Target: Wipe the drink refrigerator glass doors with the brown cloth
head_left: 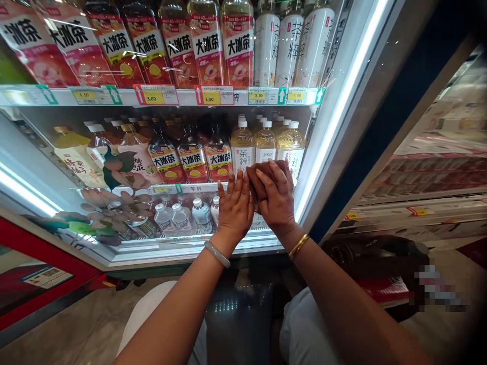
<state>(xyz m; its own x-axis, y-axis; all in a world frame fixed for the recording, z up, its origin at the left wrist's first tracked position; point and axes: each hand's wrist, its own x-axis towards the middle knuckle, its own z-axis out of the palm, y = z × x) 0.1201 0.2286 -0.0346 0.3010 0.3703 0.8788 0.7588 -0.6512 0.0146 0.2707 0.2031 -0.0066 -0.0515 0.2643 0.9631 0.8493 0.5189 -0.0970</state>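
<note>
Both hands are pressed against the glass door [114,223] of a drinks cooler, low at its right edge near the frame. The left hand [235,208] lies flat with the fingers straight and close together, holding nothing; the right hand [274,195] presses a brown cloth [255,178] onto the pane, fingers spread over it, and the cloth's edge peeks out between the two hands. The cloth sits in front of the middle shelf [198,188], over the pale tea bottles [243,147]. To wipe well here, I would judge it best to keep the cloth flat under the whole palm rather than bunched, work in overlapping strokes from the door's edge inward, and use the free hand to steady the door so it does not swing. Pressing evenly matters, since the reflections of a flower print on the lower left of the glass make smears hard to see. As for writing: the dark bottles [192,159] on the middle shelf and those on the top shelf read 大冰茶; the pale ones read 茶粹, as do the white bottles [266,45] at the top right. A bottle at top left shows 冰茶. Price tags [154,96] along the top shelf's edge show 3.00, and one at left looks like 1.00, though that is too blurred to be sure. Small water bottles [182,218] stand on the bottom shelf, labels unreadable.
</note>
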